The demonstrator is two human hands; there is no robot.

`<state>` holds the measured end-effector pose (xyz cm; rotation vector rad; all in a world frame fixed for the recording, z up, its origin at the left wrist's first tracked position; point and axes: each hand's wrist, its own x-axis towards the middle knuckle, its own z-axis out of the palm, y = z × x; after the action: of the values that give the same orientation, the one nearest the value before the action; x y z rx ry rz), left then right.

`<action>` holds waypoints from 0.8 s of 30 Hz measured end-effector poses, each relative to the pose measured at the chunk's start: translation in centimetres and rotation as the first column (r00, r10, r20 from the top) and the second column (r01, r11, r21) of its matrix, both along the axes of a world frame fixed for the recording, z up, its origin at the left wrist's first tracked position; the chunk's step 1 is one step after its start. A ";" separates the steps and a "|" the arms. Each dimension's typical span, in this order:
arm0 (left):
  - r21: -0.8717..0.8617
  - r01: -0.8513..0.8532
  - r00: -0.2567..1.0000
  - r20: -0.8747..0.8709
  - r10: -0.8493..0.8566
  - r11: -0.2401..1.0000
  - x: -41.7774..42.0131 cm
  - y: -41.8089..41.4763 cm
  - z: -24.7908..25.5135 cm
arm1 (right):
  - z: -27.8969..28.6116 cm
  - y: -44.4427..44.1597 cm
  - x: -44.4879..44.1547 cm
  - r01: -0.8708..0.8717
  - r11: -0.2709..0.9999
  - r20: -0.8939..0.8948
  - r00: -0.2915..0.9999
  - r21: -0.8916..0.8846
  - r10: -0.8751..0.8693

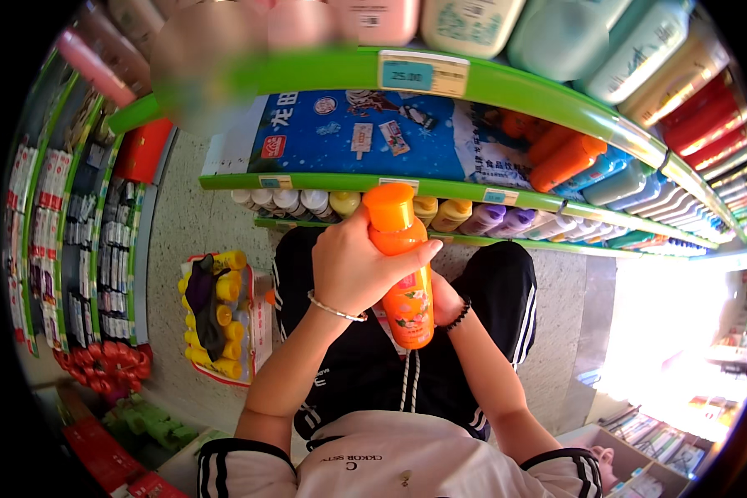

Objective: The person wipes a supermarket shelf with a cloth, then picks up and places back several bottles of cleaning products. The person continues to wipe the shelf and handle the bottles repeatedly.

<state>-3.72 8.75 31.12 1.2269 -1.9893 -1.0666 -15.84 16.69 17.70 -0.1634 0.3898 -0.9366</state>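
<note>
My left hand (352, 264) grips an orange plastic bottle (411, 305), fingers behind it and thumb across its front. The bottle has an orange cap (389, 205) and a flower-printed label with writing, and it tilts slightly over my lap. Behind its lower right side is my right hand (446, 302), with its fingers hidden, so its hold cannot be made out. Part of a pinkish-white thing shows between the bottle and my black trousers (348, 373). Beyond my knees, a low shelf holds a row of bottles, including yellow bottles (451, 215) and purple bottles (485, 219).
A shelf with a green edge (324, 182) crosses in front, with orange bottles (566, 162) lying at its right. Larger bottles stand on the upper shelf (510, 87). A carton of yellow-capped containers (227, 311), topped by a dark cloth (204, 305), sits on the floor at left.
</note>
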 end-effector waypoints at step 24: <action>0.727 0.305 0.866 -0.480 0.138 0.615 -0.8 2.4 -22.0 | -4.6 0.9 -0.3 0.284 0.900 -0.071 0.958 0.331 -0.277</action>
<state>-4.50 11.17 9.16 1.0570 -1.1574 -2.2126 -16.19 17.59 13.13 0.2043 0.5998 -1.1370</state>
